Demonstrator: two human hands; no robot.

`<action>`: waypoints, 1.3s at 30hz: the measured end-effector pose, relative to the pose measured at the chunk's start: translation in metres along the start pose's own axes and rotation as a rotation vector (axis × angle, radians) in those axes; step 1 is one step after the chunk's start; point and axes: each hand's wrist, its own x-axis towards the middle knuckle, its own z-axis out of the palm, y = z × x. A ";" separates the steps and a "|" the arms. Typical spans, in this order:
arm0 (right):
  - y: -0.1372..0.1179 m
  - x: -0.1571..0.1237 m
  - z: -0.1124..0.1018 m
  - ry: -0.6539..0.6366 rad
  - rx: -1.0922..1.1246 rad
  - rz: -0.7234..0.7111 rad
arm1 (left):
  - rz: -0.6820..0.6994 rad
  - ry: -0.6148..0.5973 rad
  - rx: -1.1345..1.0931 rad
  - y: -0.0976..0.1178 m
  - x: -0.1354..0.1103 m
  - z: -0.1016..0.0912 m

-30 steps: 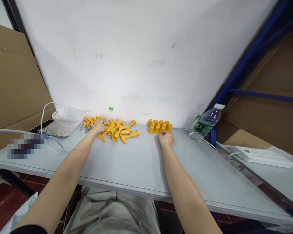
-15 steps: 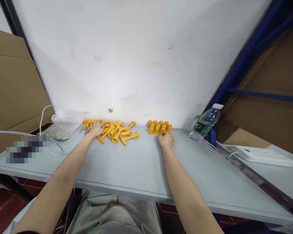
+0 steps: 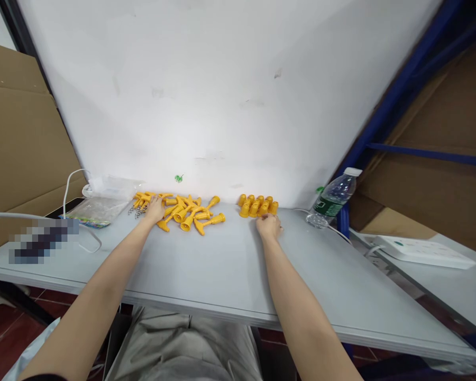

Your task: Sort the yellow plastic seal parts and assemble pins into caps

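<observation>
- Head view: the loose yellow pieces (image 3: 180, 216) lie heaped toward the back of the worktop (image 3: 206, 264), left of the upright yellow caps (image 3: 254, 210), which stand in close rows.
- The pieces overlap, so dragging one could pull others along or roll them out of the heap.
- Small metal parts (image 3: 138, 211) lie beside the left hand (image 3: 154, 210); a sideways sweep of it might scatter them.
- The right hand (image 3: 269, 226) sits right against the front caps, where a nudge of the knuckles could topple a row.
- Left arm: stretched forward, palm down over the heap's left end; whether the fingers grip anything, I cannot tell.
- Right arm: extended, hand loosely curled and low at the worktop; its contents, if any, are hidden.
</observation>
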 end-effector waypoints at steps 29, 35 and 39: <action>-0.082 -0.074 0.005 -0.422 -0.148 -0.934 | -0.172 -0.096 0.078 0.026 -0.018 -0.030; -0.085 -0.082 0.008 -0.570 -0.347 -0.876 | -0.050 0.113 -0.158 0.052 -0.026 -0.035; -0.085 -0.075 -0.002 -0.507 -0.325 -0.892 | 0.262 0.118 -0.299 0.086 -0.040 -0.034</action>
